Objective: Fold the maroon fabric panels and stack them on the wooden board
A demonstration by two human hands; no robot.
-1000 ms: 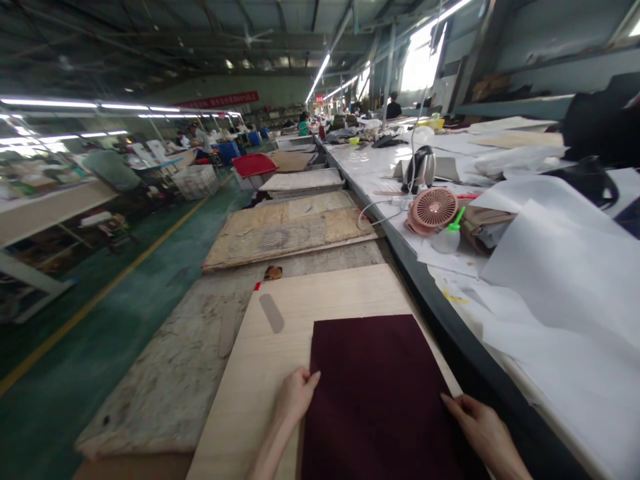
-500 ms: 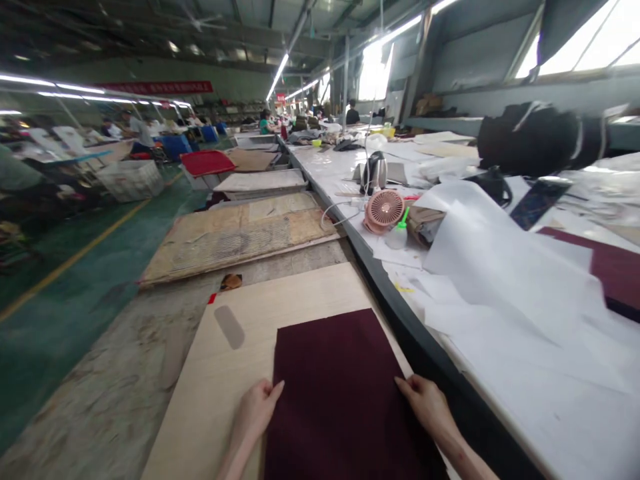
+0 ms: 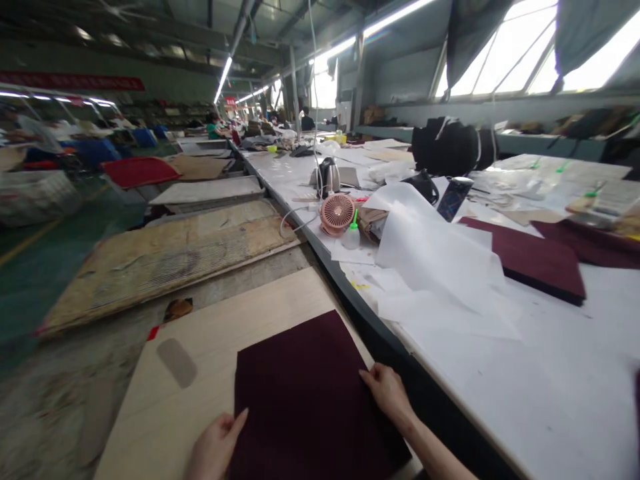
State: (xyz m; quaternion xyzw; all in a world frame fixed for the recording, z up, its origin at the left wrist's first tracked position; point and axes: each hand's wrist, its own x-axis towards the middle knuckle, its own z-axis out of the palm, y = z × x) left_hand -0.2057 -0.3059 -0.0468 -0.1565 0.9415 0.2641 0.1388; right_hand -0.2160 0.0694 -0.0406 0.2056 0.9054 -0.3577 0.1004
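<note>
Maroon cloth (image 3: 305,393): matte, flat, straight-edged | left hand (image 3: 217,445), right hand (image 3: 389,393): grip pinched on its opposite edges | pale, wood-grained board (image 3: 213,343) beneath

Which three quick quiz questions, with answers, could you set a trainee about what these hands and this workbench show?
1. Multiple choice: what colour is the rectangular sheet pinched at its side edges by the left hand and right hand? A) white B) dark maroon C) green
2. True or false: the squeeze bottle with the green nozzle stands beside the pink fan.
3. Fill in: a small red tab sits at the far ____ corner of the pale wood-grain board.

Key: 1. B. 2. True. 3. left.
</note>
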